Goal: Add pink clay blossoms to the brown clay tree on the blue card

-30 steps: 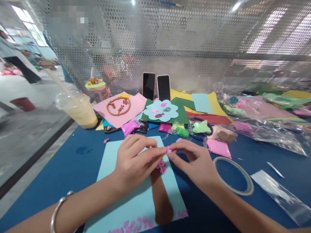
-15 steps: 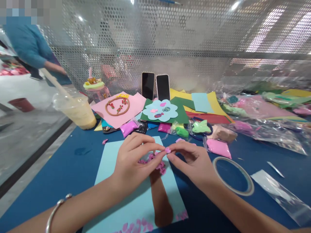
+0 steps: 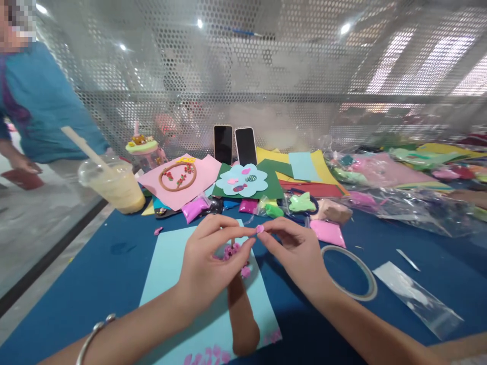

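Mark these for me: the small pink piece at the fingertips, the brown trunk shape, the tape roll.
Small pink piece (image 3: 259,229): head view, its middle.
Brown trunk shape (image 3: 242,320): head view, mid-length.
Tape roll (image 3: 372,287): head view, right side of the ring.

lit brightly from above, flecked with glare across the perforated screen (image 3: 213,76), softly shadowed on the table (image 3: 304,329), stretched toward edges.

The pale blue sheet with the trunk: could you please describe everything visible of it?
The sheet looks like pale blue paper, lying flat on the table. A brown trunk runs up it, with pink blossoms near its top and pink bits along the near edge, partly out of view. The left hand hides part; contact is unclear.
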Demonstrator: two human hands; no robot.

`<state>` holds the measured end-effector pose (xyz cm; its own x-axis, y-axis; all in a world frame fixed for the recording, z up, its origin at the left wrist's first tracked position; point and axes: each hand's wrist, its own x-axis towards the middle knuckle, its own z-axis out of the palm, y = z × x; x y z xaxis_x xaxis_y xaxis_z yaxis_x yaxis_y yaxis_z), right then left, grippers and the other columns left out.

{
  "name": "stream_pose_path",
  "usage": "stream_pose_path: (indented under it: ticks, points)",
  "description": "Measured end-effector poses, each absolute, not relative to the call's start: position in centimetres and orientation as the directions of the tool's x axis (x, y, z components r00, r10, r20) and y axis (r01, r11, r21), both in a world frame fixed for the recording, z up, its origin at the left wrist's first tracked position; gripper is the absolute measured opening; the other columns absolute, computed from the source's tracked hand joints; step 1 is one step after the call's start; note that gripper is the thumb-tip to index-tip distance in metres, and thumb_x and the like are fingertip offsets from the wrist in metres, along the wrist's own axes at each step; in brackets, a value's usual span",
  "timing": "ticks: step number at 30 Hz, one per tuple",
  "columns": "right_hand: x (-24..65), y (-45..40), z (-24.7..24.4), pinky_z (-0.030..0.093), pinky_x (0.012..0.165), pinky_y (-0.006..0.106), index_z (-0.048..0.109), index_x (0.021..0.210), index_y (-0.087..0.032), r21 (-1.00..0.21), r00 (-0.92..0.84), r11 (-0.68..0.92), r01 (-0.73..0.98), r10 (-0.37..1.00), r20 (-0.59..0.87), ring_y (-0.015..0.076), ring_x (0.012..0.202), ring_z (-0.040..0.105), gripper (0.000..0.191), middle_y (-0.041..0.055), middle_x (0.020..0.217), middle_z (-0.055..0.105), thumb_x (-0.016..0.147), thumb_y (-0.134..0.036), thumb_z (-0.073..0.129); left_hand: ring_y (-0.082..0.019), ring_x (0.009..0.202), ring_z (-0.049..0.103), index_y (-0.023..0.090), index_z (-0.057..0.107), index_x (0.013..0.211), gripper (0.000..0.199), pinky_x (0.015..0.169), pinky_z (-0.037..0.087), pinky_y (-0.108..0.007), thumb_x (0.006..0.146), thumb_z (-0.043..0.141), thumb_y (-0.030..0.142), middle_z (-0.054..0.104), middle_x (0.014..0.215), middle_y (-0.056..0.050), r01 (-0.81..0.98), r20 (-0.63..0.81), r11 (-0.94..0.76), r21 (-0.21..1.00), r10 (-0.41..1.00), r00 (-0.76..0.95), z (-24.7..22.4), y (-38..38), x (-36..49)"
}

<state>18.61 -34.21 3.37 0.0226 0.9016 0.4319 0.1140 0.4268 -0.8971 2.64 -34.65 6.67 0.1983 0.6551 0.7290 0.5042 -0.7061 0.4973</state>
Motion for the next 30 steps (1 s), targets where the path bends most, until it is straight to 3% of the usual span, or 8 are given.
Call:
stream_pose_path:
  ticks: [6, 9, 11, 14, 17, 20, 25, 30]
  points:
    - [20.2, -33.6, 4.5, 0.053, 0.063, 0.027, 0.070, 0.077, -0.021, -0.894, 0.095, 0.434, 0.106, 0.891, 0.444, 0.0156, 0.069, 0.064, 0.009, 0.0024, 0.076, 0.069, 0.076, -0.029, 0.068, -0.010, 0.068, 0.056, 0.024, 0.070, 0.085, 0.014, 0.060, 0.046, -0.021, 0.075, 0.065, 0.015, 0.062, 0.079, 0.001, 0.468, 0.619, -0.605, 0.644, 0.772, 0.147, 7.5, -33.9, 3.7]
    - [22.0, -32.0, 4.8, 0.055, 0.060, 0.028, 0.072, 0.077, -0.021, -0.903, 0.200, 0.414, 0.119, 0.880, 0.430, 0.0162, 0.064, 0.065, 0.015, 0.0021, 0.072, 0.071, 0.068, -0.034, 0.073, -0.013, 0.075, 0.058, 0.023, 0.069, 0.087, 0.012, 0.067, 0.047, -0.024, 0.076, 0.065, 0.019, 0.064, 0.084, 0.000, 0.519, 0.511, -0.573, 0.634, 0.815, 0.275, 7.5, -31.9, 4.0]
    - [23.3, -30.7, 4.7, 0.055, 0.061, 0.030, 0.072, 0.075, -0.020, -0.916, 0.289, 0.378, 0.138, 0.869, 0.402, 0.0174, 0.065, 0.066, 0.020, 0.0032, 0.072, 0.072, 0.065, -0.037, 0.075, -0.016, 0.082, 0.059, 0.023, 0.069, 0.084, 0.010, 0.074, 0.047, -0.028, 0.076, 0.064, 0.021, 0.065, 0.087, 0.000, 0.591, 0.377, -0.571, 0.570, 0.821, 0.429, 7.1, -30.1, 4.2]
    - [24.6, -29.1, 3.8, 0.055, 0.066, 0.032, 0.072, 0.076, -0.019, -0.935, 0.315, 0.325, 0.140, 0.881, 0.353, 0.0177, 0.067, 0.066, 0.024, 0.0041, 0.074, 0.073, 0.064, -0.040, 0.075, -0.019, 0.087, 0.059, 0.023, 0.070, 0.084, 0.011, 0.075, 0.045, -0.031, 0.077, 0.062, 0.022, 0.066, 0.088, -0.002, 0.672, 0.236, -0.636, 0.379, 0.769, 0.594, 6.2, -27.7, 5.1]
    - [24.8, -28.5, 2.7, 0.054, 0.070, 0.033, 0.072, 0.074, -0.018, -0.949, 0.275, 0.273, 0.156, 0.911, 0.307, 0.0187, 0.069, 0.066, 0.025, 0.0046, 0.075, 0.073, 0.064, -0.041, 0.074, -0.020, 0.088, 0.059, 0.022, 0.070, 0.088, 0.013, 0.073, 0.042, -0.031, 0.077, 0.062, 0.021, 0.067, 0.090, -0.003, 0.642, 0.185, -0.750, 0.161, 0.661, 0.727, 5.7, -26.3, 6.1]
    - [24.3, -28.5, 2.2, 0.054, 0.067, 0.033, 0.072, 0.074, -0.018, -0.961, 0.216, 0.231, 0.154, 0.941, 0.261, 0.0186, 0.068, 0.065, 0.026, 0.0050, 0.074, 0.072, 0.064, -0.042, 0.074, -0.020, 0.085, 0.058, 0.022, 0.070, 0.083, 0.009, 0.069, 0.038, -0.031, 0.078, 0.062, 0.020, 0.067, 0.086, -0.003, 0.571, 0.174, -0.821, 0.030, 0.567, 0.805, 5.5, -25.7, 6.7]
    - [23.4, -28.7, 1.8, 0.053, 0.056, 0.029, 0.071, 0.075, -0.017, -0.992, 0.132, 0.120, 0.035, 0.983, 0.123, 0.0159, 0.058, 0.063, 0.029, 0.0043, 0.068, 0.070, 0.061, -0.041, 0.076, -0.020, 0.079, 0.058, 0.018, 0.068, 0.076, 0.016, 0.068, 0.035, -0.032, 0.083, 0.053, 0.019, 0.065, 0.079, -0.005, 0.504, 0.225, -0.862, -0.062, 0.480, 0.848, 4.9, -25.3, 6.8]
    - [23.2, -28.8, 1.2, 0.050, 0.050, 0.025, 0.069, 0.074, -0.017, -0.997, 0.058, 0.071, -0.032, 0.996, 0.069, 0.0131, 0.051, 0.060, 0.028, -0.0001, 0.059, 0.065, 0.059, -0.037, 0.079, -0.020, 0.079, 0.058, 0.015, 0.066, 0.076, 0.013, 0.066, 0.036, -0.031, 0.080, 0.053, 0.016, 0.065, 0.080, -0.006, 0.493, 0.150, -0.870, -0.013, 0.485, 0.861, 4.6, -25.2, 6.9]
